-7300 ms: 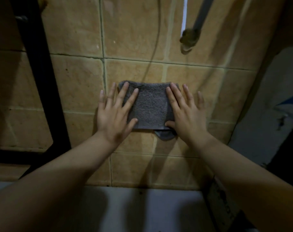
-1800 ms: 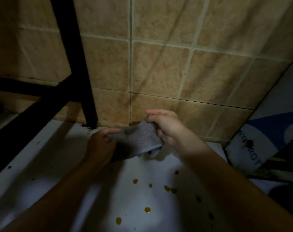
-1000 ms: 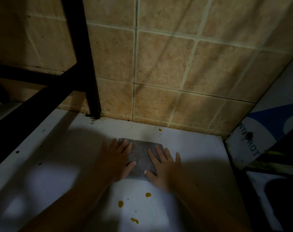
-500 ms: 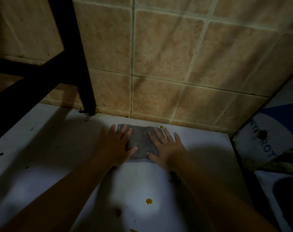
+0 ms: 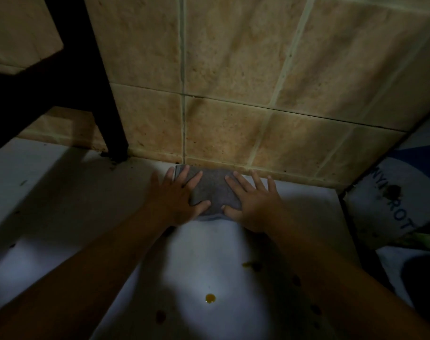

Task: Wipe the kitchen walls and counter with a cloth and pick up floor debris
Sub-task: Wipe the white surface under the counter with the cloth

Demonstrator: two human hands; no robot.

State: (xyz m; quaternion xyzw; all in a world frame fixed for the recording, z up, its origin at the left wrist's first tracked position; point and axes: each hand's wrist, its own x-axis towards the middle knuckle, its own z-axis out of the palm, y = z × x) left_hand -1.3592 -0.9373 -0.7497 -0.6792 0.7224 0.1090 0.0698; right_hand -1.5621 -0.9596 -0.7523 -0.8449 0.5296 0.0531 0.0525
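Dim kitchen corner, seen from my head cam, left to right. Far left: a black frame leg (image 5: 111, 119) stands on the white counter (image 5: 49, 204) right at the tan tiled wall (image 5: 233, 69), w/ dark crumbs at its foot. Next, my left hand (image 5: 174, 200), fingers (image 5: 184, 174) spread flat, not gripping, palm pressing the left part of the grey cloth (image 5: 212, 190). The cloth lies on the counter, far edge touching the wall base. My right hand (image 5: 255, 204) presses its right part, also splayed flat. Far right: a white and blue bag (image 5: 385, 204) beside the counter edge. Nearer me, amber drips (image 5: 210, 298) and dark spots sit unwiped. Risks, as I judge: flat palms alone may let the cloth bunch or slip; dragging back thru the drips could smear them; sweeping left could snag on the leg.
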